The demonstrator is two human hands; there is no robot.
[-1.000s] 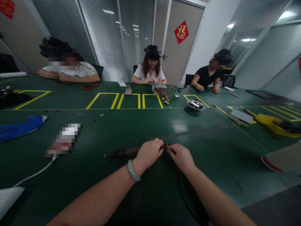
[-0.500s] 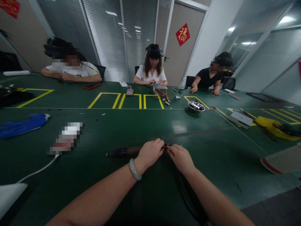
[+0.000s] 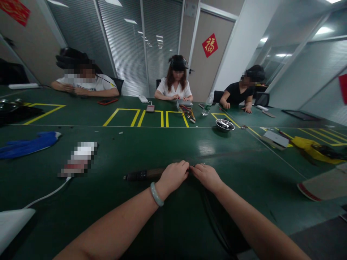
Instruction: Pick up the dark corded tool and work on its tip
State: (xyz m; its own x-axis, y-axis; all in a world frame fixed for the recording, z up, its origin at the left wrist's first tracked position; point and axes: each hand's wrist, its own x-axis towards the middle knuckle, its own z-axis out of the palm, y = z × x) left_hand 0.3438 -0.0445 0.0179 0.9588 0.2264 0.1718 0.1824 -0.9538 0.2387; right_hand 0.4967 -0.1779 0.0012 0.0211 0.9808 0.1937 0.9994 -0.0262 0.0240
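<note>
A dark, slim electric screwdriver (image 3: 145, 175) lies across the green table, its narrow tip pointing left. My left hand (image 3: 175, 175), with a pale bangle at the wrist, is closed around its rear end. Close by on the right, my right hand (image 3: 207, 177) pinches the small dark part at the tail; the fingers cover most of it. The fingertips of both hands nearly meet there. A black cable (image 3: 214, 220) curves from under my right hand down toward the table's near edge.
On the left are a blue glove (image 3: 32, 144) and a pixelated phone-like object (image 3: 78, 159) on a white cable. Ahead are a metal bowl (image 3: 225, 125), a bottle (image 3: 208, 104) and a grey box with wires (image 3: 184, 104). Three people sit across the table. A pale cylinder (image 3: 322, 184) lies right.
My right hand's fingers have closed in slightly around the tail end, covering more of it. My left hand keeps its hold. The camera view has shifted a little.
</note>
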